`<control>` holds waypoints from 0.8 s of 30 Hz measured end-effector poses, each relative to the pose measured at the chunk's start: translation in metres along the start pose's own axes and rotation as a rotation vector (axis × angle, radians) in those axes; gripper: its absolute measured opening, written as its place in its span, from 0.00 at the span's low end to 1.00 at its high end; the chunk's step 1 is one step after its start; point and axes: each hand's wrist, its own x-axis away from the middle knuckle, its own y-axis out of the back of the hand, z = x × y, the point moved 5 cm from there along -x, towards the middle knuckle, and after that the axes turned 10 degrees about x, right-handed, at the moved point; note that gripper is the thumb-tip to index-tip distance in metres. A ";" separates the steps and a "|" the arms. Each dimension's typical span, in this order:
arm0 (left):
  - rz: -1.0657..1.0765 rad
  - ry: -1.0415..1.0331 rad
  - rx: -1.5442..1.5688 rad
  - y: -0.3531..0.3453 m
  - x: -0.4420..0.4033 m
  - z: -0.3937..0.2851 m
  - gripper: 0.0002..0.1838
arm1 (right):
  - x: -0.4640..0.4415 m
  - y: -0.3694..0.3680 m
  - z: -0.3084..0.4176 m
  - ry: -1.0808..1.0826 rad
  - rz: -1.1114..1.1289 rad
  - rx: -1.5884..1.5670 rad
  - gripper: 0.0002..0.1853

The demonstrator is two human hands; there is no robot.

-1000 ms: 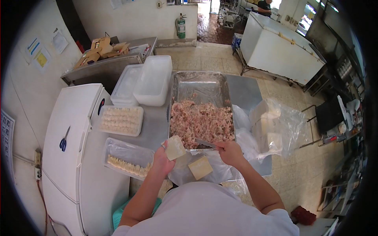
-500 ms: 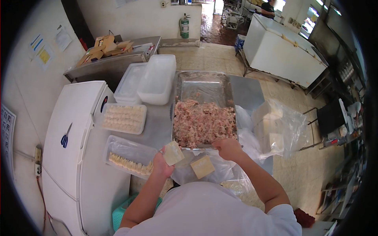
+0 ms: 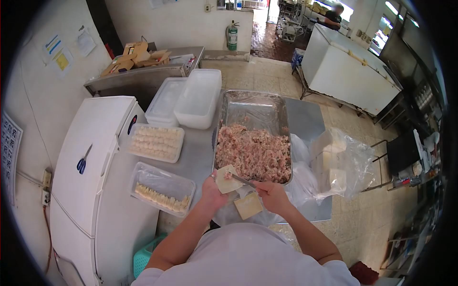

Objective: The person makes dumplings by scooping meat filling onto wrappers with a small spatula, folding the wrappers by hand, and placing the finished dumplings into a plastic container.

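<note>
My left hand (image 3: 213, 191) holds a pale square wrapper (image 3: 226, 185) at the near edge of the metal tray. My right hand (image 3: 273, 196) grips a flat metal spatula (image 3: 243, 180), whose tip touches a small lump of meat (image 3: 228, 176) on the wrapper. Ground meat mixture (image 3: 253, 151) fills the near part of the deep metal tray (image 3: 255, 94). Between my forearms, a stack of square wrappers (image 3: 248, 205) lies on plastic. Left of the tray, one plastic container (image 3: 156, 142) holds rows of filled pieces and another (image 3: 164, 188) holds a single row.
Two plastic containers (image 3: 198, 99) (image 3: 164, 100) stand behind on the left. Bagged wrapper stacks (image 3: 330, 159) lie on the right. Scissors (image 3: 83, 161) rest on a white fridge (image 3: 86, 190). A person (image 3: 333, 17) stands beyond the chest freezer (image 3: 350, 71).
My right hand has come from the tray's near edge toward my left hand with the spatula. A lump of meat now shows on the wrapper. The camera view has shifted slightly.
</note>
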 end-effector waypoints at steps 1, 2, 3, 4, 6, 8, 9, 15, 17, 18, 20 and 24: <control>0.007 0.024 0.024 -0.009 0.003 0.004 0.24 | 0.003 -0.004 0.004 0.066 -0.047 0.125 0.18; 0.016 0.033 0.030 -0.015 0.004 0.007 0.25 | 0.005 -0.006 0.009 0.130 -0.096 0.250 0.20; 0.025 0.044 0.036 -0.021 0.005 0.009 0.25 | 0.006 -0.006 0.015 0.157 -0.153 0.334 0.23; 0.033 0.055 0.042 -0.024 0.005 0.011 0.25 | 0.008 -0.004 0.021 0.183 -0.209 0.419 0.25; -0.043 -0.010 0.079 -0.014 -0.009 0.007 0.26 | 0.013 -0.001 0.024 0.216 -0.276 0.527 0.29; -0.084 -0.064 0.086 -0.001 -0.019 0.002 0.26 | 0.019 0.003 0.018 0.235 -0.302 0.570 0.31; -0.087 -0.085 0.073 0.000 -0.019 -0.001 0.26 | 0.021 0.007 0.017 0.223 -0.302 0.573 0.31; -0.019 -0.003 0.043 -0.005 -0.014 0.001 0.26 | 0.022 0.014 0.044 0.318 -0.333 0.574 0.31; -0.010 -0.016 0.026 -0.005 -0.013 0.001 0.27 | 0.015 0.003 0.040 0.343 -0.308 0.630 0.31; -0.028 -0.058 0.005 -0.005 -0.013 -0.002 0.27 | 0.017 0.005 0.037 0.306 -0.298 0.606 0.29; -0.030 -0.101 0.012 -0.006 -0.016 -0.008 0.28 | 0.024 0.012 0.031 0.244 -0.268 0.562 0.27; 0.007 -0.081 0.028 -0.010 -0.014 -0.010 0.28 | 0.021 0.012 0.035 0.103 -0.206 0.386 0.21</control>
